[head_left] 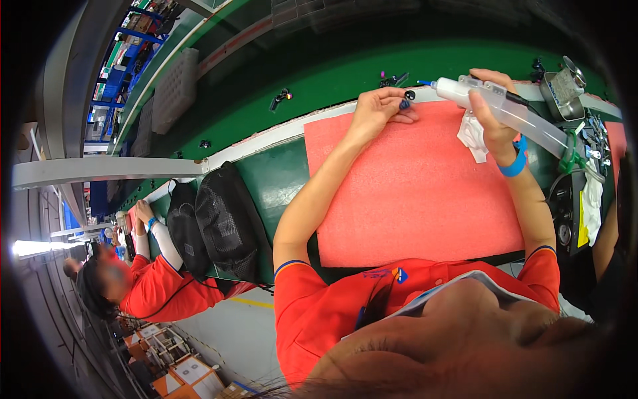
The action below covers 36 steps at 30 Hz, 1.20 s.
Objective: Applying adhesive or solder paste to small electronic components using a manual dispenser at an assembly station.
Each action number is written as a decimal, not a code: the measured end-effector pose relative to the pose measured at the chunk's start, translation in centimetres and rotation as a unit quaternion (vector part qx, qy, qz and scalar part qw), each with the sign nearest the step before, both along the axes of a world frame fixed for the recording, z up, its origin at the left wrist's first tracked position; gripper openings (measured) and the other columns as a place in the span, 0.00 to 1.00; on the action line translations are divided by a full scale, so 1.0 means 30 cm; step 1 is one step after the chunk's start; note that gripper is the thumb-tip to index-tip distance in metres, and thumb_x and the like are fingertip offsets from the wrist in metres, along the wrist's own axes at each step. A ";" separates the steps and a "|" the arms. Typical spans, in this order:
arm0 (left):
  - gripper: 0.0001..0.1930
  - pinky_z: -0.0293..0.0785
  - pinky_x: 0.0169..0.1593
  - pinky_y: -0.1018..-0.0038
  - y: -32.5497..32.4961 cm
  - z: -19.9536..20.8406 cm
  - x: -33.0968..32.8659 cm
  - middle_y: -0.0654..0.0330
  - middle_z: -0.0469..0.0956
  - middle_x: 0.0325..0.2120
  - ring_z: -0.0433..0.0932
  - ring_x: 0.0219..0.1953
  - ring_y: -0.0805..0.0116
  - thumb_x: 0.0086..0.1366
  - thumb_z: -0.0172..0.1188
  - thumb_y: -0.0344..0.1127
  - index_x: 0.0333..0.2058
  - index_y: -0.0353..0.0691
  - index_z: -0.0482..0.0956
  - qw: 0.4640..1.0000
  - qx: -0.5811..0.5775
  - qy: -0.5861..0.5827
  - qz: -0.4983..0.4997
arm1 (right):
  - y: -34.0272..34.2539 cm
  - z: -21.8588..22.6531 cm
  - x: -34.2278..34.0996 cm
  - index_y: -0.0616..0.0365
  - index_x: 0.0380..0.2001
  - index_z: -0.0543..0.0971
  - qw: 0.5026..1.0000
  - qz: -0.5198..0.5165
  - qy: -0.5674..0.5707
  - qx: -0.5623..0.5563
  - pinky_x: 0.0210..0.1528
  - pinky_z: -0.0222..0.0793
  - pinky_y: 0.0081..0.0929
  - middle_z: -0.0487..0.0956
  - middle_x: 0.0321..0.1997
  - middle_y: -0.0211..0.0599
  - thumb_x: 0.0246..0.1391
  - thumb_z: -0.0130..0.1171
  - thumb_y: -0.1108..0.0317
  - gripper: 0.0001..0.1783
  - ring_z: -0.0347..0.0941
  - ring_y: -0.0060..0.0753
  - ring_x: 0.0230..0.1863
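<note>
Handling, left to right. Left hand (376, 112) at the far edge of the pink mat (412, 193), fingertips apparently pinching a small dark part (409, 96), other fingers loosely bent; exact thumb contact too small to tell. Just to the right, apart from the part: blue nozzle tip (424, 82), aimed leftward from a syringe-like dispenser (541, 130). Right hand (493, 110) with fingers wrapped around the dispenser's front half. For good control, as a judgement: grip the part by its sides, clear of the round face; steady both forearms; bring the tip close without scraping; squeeze lightly and evenly; allow slack behind the green fitting (570, 153) to avoid dragging the aim.

Materials, left to right. Black bag (226, 223): soft mesh, slumped at the bench edge. Green bench top (276, 169): smooth, with a glossy reflection. Pink mat: matte, fine-grained, foam-like sheet, edges curved by the lens. Small dark part: rounded and shiny, with a blue portion below. Dispenser: long translucent cylinder, white toward the front, narrowing to the slender tip. White tissue (473, 138): thin, crumpled, below the right hand. Metal container (565, 93): bright, hard-walled, open-topped.
</note>
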<state>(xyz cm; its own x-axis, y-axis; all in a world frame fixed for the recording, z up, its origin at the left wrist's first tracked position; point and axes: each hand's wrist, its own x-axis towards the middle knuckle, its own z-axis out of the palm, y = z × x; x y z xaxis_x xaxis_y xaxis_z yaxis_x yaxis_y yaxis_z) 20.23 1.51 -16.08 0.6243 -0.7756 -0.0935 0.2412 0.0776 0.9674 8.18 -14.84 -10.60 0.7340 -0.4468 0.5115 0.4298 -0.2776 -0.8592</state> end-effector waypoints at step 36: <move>0.10 0.75 0.34 0.76 -0.010 -0.008 -0.015 0.49 0.73 0.29 0.76 0.29 0.63 0.58 0.42 0.23 0.37 0.25 0.67 0.999 0.040 -0.014 0.016 | 0.019 -0.052 0.029 0.61 0.30 0.73 0.960 -0.011 0.029 -0.280 0.31 0.67 0.18 0.75 0.28 0.37 0.36 0.60 0.72 0.13 0.72 0.29 0.28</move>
